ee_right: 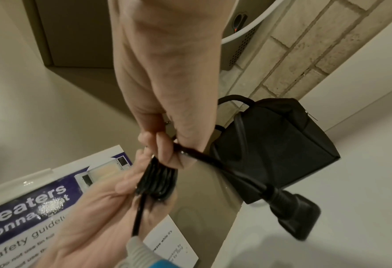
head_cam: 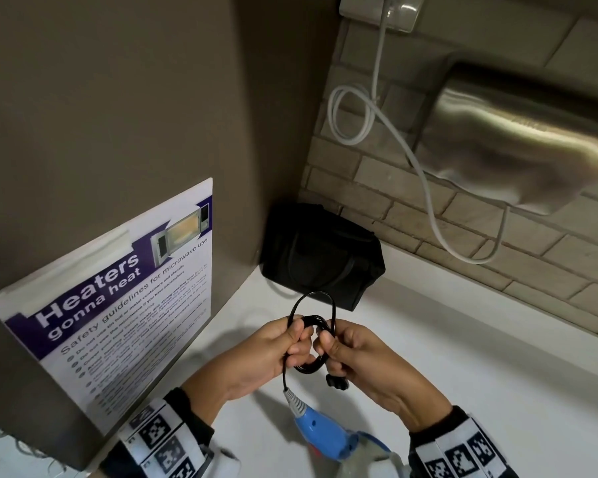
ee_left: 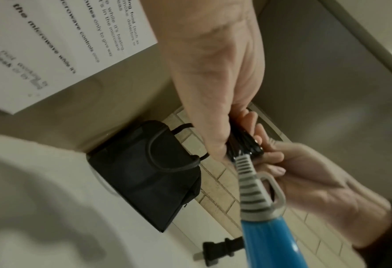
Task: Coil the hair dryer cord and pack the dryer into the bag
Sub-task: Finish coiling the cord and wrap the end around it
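Observation:
The black cord (head_cam: 312,326) is wound into a small bundle of loops, with one larger loop standing above it. My left hand (head_cam: 277,346) grips the bundle (ee_left: 243,143) from the left. My right hand (head_cam: 346,350) pinches the cord's free end (ee_right: 190,153) on the right side. The black plug (head_cam: 337,382) dangles below the right hand (ee_right: 291,204). The blue hair dryer (head_cam: 320,431) hangs under my hands by its grey strain relief (ee_left: 251,183). The black bag (head_cam: 320,255) stands in the corner on the white counter (head_cam: 463,357), beyond my hands.
A poster (head_cam: 118,305) on microwave safety hangs on the brown panel at left. On the brick wall at right are a metal hand dryer (head_cam: 518,139) and its white cable (head_cam: 370,108), looped down from a socket (head_cam: 380,10).

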